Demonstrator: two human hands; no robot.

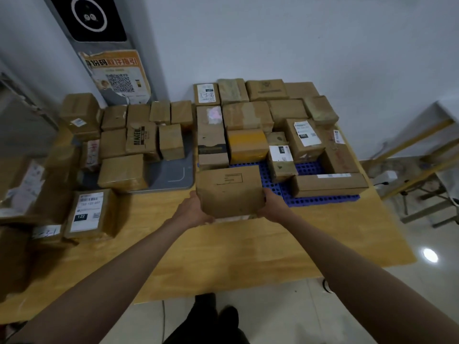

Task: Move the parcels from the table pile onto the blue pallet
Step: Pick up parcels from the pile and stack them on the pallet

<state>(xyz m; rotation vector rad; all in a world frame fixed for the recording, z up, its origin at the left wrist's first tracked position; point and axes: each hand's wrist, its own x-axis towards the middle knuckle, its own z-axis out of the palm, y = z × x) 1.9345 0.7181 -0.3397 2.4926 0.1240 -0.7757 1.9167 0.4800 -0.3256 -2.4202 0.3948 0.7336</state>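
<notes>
Parcels (248, 120) of brown cardboard covered most of the blue pallet (323, 201), which lay on the right half of the wooden worktop (248, 244). One carried parcel (229, 192) was held between both hands above the pallet's near left corner. The left hand (195, 209) gripped its left side and the right hand (273, 206) gripped its right side, fingers curled under the lower edges (the fingertips themselves were hidden beneath the box).

The carried parcel's long axis ran left to right across the view, square to both forearms. Bare pallet surface lay directly beyond and to the right of it, between a flat long box (329, 184) at the near right edge and a yellow-taped box (247, 145) further back. Both hands stood equally near this gap, so the set-down probably called for a short forward and downward move with neither hand leading.

The pallet was a perforated plastic grid, rigid in appearance. The boxes were rectangular, sealed in glossy tape, several with white shipping labels. The carried parcel showed creased, slightly dented faces, which suggested a light, compressible wall.

The remaining table pile (129, 145) stood on the left half, partly on a grey tray (173, 177), with a labelled box (89, 212) nearer the front edge.
</notes>
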